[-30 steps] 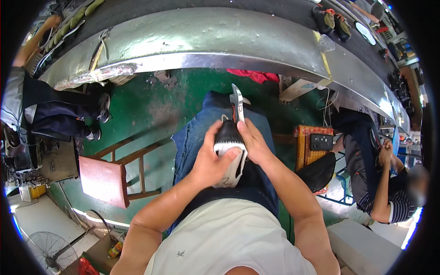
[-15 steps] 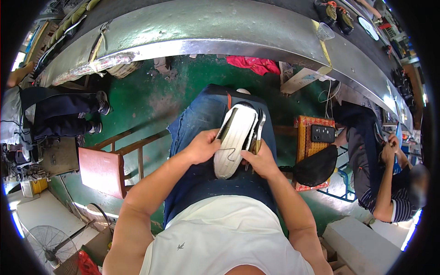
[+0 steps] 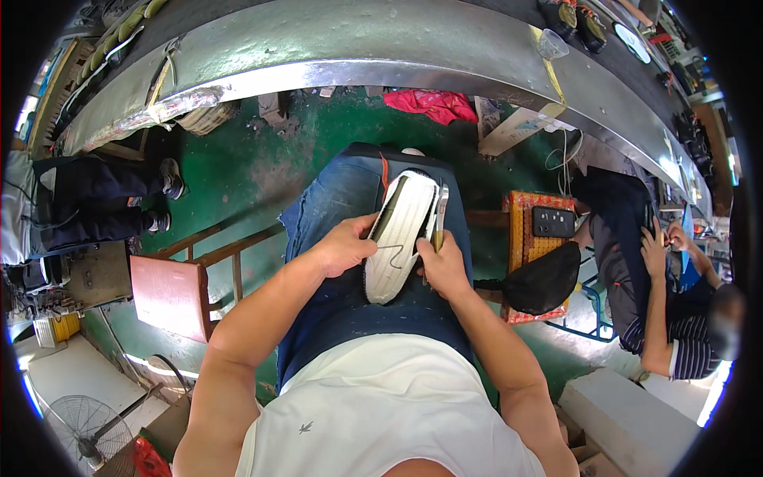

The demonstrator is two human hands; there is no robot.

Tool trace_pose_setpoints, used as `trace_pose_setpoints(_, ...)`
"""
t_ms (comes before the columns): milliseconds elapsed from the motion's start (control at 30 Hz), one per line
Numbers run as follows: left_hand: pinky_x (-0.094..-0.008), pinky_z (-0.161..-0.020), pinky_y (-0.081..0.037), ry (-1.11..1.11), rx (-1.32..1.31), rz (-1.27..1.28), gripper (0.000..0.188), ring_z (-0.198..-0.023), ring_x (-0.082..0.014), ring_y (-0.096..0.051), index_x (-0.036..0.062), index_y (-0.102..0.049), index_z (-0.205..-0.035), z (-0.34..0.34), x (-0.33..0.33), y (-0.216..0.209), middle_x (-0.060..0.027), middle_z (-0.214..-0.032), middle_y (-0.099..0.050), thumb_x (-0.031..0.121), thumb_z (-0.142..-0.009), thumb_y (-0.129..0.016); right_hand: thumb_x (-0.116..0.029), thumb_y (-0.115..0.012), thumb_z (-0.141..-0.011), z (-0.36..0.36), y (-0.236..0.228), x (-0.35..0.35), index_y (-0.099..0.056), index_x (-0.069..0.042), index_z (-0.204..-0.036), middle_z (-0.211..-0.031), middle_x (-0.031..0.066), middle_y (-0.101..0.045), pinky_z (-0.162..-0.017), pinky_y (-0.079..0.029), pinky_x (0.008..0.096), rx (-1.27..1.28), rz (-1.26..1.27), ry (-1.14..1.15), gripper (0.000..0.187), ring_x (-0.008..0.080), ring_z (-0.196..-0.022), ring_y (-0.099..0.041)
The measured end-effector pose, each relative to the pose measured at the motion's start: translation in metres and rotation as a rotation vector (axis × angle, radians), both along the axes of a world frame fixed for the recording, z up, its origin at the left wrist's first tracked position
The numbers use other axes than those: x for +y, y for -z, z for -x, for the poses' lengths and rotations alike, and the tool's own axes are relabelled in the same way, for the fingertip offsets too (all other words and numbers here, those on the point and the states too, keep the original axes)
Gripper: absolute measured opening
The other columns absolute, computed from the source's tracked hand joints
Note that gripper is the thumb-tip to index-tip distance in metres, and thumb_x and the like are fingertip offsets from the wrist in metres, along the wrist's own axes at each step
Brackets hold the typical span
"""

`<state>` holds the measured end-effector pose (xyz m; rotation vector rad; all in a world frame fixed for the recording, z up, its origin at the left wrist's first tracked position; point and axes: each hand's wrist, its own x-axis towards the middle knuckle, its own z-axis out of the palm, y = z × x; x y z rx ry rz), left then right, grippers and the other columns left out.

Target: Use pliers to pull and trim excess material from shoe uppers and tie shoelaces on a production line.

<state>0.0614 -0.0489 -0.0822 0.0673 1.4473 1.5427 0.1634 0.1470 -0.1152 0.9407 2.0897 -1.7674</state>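
Note:
A shoe (image 3: pixel 404 213) lies on my lap with its pale, ribbed underside turned up and a dark edge showing along its sides. My left hand (image 3: pixel 348 246) is closed on its left edge, thumb on the underside. On the opposite side my right hand (image 3: pixel 445 264) grips the shoe's edge with the thumb and also holds a metal tool with a yellowish handle (image 3: pixel 440 216); its exact kind is hard to make out. A thin, dark bent wire or cord (image 3: pixel 393 253) crosses the underside between my hands. My fingertips beneath the shoe are hidden.
Ahead runs a long metal-topped bench (image 3: pixel 334 71). A brown stool (image 3: pixel 168 298) stands at left, near another person's legs. To the right, a phone (image 3: pixel 553 222) and a black pouch (image 3: pixel 542 278) rest on a patterned seat, beside a seated co-worker. A fan (image 3: pixel 87 429) stands lower left.
The whole view has shifted slightly. My hands keep their hold on the shoe and the tool. The co-worker at right has moved their hands.

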Motion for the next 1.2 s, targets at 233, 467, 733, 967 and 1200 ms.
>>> trace_pose_setpoints(233, -0.0321, -0.098, -0.052, 0.106, -0.217, -0.047, 0.067, -0.118, -0.0188, -0.063, 0.0045, -0.05, -0.147, 0.008, -0.01, 0.012, -0.0086, -0.131, -0.064, -0.005, -0.081, -0.059, -0.006, -0.065, -0.087, 0.0, 0.001, 0.037, -0.05, 0.003, -0.12, -0.09, 0.0088, -0.063, -0.057, -0.052, 0.0306, 0.081, 0.148, -0.253, 0.037, 0.0145, -0.062, -0.059)
trace_pose_setpoints(467, -0.0341, -0.119, -0.029, -0.001, 0.101, -0.133, 0.086, -0.139, -0.0213, -0.044, 0.0013, -0.03, -0.158, -0.038, -0.003, 0.028, -0.0116, -0.15, -0.05, 0.002, -0.081, -0.07, -0.017, -0.063, -0.096, -0.047, -0.056, 0.078, -0.049, 0.001, -0.14, -0.096, 0.0108, -0.068, -0.077, -0.054, 0.0348, -0.06, -0.019, -0.519, 0.05, 0.0209, -0.084, -0.067)
trace_pose_setpoints(733, -0.0341, -0.123, -0.021, 0.04, 0.32, -0.022, 0.101, -0.149, -0.0247, -0.029, -0.0001, -0.006, -0.162, -0.051, 0.007, 0.031, -0.0192, -0.162, -0.03, 0.001, -0.082, -0.069, -0.012, -0.064, -0.088, -0.023, -0.097, 0.063, -0.047, 0.006, -0.141, -0.113, 0.0279, -0.064, -0.088, -0.053, 0.0475, 0.427, -0.681, -1.012, 0.058, 0.0393, -0.107, -0.065)
trace_pose_setpoints(967, -0.0387, -0.122, -0.024, -0.237, -0.412, -0.434, 0.08, -0.151, -0.0247, -0.029, 0.0027, -0.012, -0.163, -0.04, 0.007, 0.001, -0.0138, -0.164, -0.03, 0.043, -0.104, -0.049, -0.014, -0.065, -0.087, 0.034, -0.14, 0.033, -0.067, 0.004, -0.093, -0.091, 0.0262, -0.071, -0.082, -0.055, 0.0489, -0.168, -0.648, -1.424, 0.019, 0.0413, -0.089, -0.07)
trace_pose_setpoints(1200, -0.0349, -0.122, -0.024, -0.483, -0.182, -0.044, 0.079, -0.149, -0.0229, -0.034, 0.0034, -0.032, -0.158, -0.039, 0.028, 0.046, -0.0131, -0.162, -0.037, 0.062, -0.107, -0.019, -0.02, -0.066, -0.091, -0.017, -0.061, 0.021, -0.059, 0.003, -0.103, -0.092, 0.0273, -0.068, -0.08, -0.051, 0.0544, 0.115, -0.436, -0.999, 0.027, 0.047, -0.089, -0.065)
